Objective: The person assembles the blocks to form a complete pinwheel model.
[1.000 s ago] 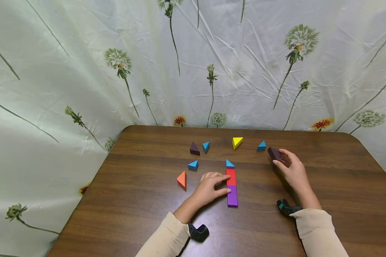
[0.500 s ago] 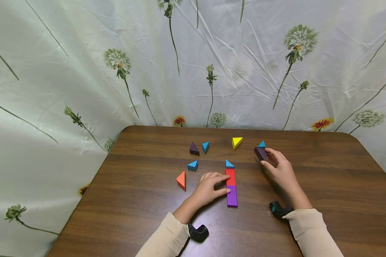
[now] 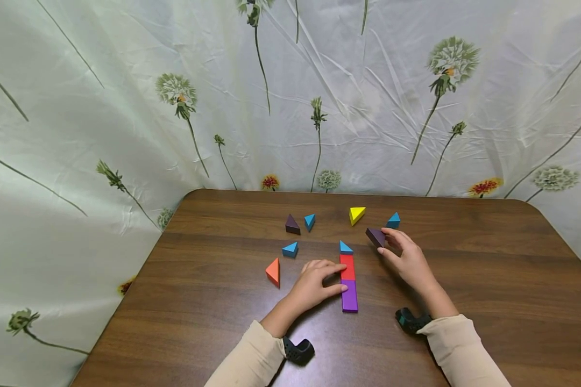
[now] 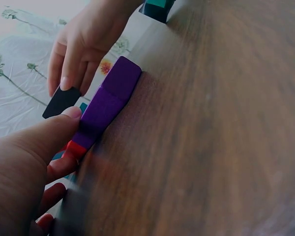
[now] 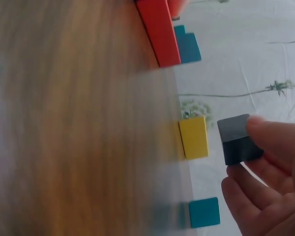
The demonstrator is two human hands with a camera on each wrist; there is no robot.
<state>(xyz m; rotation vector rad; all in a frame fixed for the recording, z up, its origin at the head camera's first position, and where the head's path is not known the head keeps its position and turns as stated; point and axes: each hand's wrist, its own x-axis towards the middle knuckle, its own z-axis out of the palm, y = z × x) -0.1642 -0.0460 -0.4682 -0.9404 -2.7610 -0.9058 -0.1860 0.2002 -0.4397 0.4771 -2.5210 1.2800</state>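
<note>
My right hand (image 3: pixel 408 262) pinches a dark purple triangular block (image 3: pixel 375 236) between thumb and fingers, right of the row of blocks; it looks raised off the table. The same block (image 5: pixel 235 139) shows its dark side faces in the right wrist view. My left hand (image 3: pixel 314 284) lies at the row's left side: the index fingertip touches a red block (image 3: pixel 348 267), the thumb a purple block (image 3: pixel 349 301). The red and purple blocks stand end to end, with a small blue triangular block (image 3: pixel 346 248) at the far end. In the left wrist view the left thumb (image 4: pixel 64 120) rests against the purple block.
Loose triangular blocks lie across the brown table (image 3: pixel 198 322): orange (image 3: pixel 274 272), dark purple (image 3: pixel 292 224), yellow (image 3: pixel 356 215), and blue ones (image 3: pixel 290 249), one of them a blue block (image 3: pixel 393 221) beyond my right hand. A flowered curtain (image 3: pixel 290 97) hangs behind the table's far edge.
My right hand has moved left with the dark purple triangular block, passing in front of the blue block and nearing the row. The left hand stays put.
</note>
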